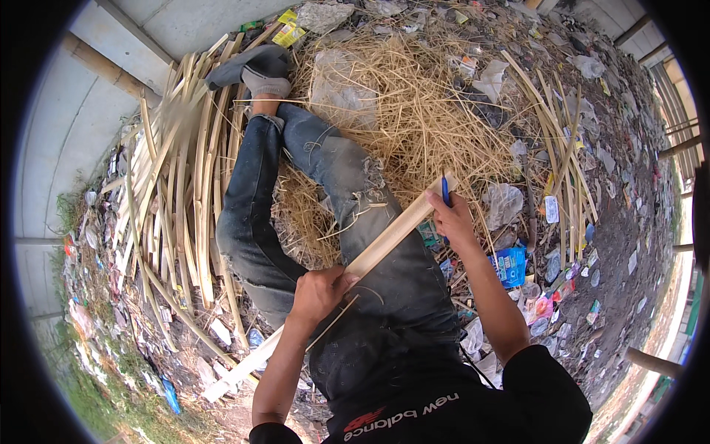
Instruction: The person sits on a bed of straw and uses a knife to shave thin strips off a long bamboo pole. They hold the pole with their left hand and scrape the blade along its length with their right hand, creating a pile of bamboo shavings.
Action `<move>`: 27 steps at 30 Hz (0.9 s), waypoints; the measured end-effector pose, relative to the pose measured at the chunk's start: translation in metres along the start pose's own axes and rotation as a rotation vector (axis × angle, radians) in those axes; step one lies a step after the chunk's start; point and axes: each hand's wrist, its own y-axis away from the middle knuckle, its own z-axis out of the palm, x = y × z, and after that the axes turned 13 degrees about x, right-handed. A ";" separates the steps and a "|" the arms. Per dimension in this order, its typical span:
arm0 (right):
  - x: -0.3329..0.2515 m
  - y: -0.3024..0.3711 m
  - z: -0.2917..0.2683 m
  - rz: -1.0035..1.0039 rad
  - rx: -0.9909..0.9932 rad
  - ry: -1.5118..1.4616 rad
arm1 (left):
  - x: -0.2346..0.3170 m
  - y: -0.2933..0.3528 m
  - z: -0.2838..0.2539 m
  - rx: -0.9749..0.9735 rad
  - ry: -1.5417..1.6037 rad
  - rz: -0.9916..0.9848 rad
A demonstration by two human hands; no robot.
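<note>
While the pale, flat bamboo strip (392,240) runs diagonally over the torn, dark-blue jeans (255,222), head view: left hand (319,292) closed round its middle; right hand (454,220) closed on a slim blue tool (446,191) at its far right end. Risk: tool could slip jeansward if the strip twists.

Yellow pkt (288,31) up top nr grey wall (55,148). Blue plastic pkt (510,268) on R, pink litter (543,305) just below. Green weeds (89,399) low L, nr blue scrap (171,396).
</note>
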 end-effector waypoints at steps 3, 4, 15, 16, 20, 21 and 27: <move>0.013 0.000 0.015 0.021 0.016 -0.228 | -0.005 -0.009 0.012 0.010 -0.020 0.012; 0.013 0.001 0.016 0.027 0.013 -0.246 | -0.009 -0.009 0.014 0.051 0.043 0.001; 0.014 0.002 0.018 0.034 0.028 -0.245 | -0.038 -0.023 -0.006 0.688 -0.001 -0.026; 0.014 0.003 0.018 0.025 0.031 -0.240 | -0.033 -0.028 -0.007 0.804 -0.237 0.123; 0.014 0.002 0.016 -0.010 0.052 -0.163 | -0.021 -0.022 -0.004 0.489 0.049 0.099; 0.015 0.001 0.017 -0.017 0.049 -0.167 | -0.017 -0.013 -0.004 0.297 0.154 0.021; 0.028 -0.005 0.015 -0.071 0.061 -0.112 | -0.015 0.019 0.005 0.037 0.244 -0.131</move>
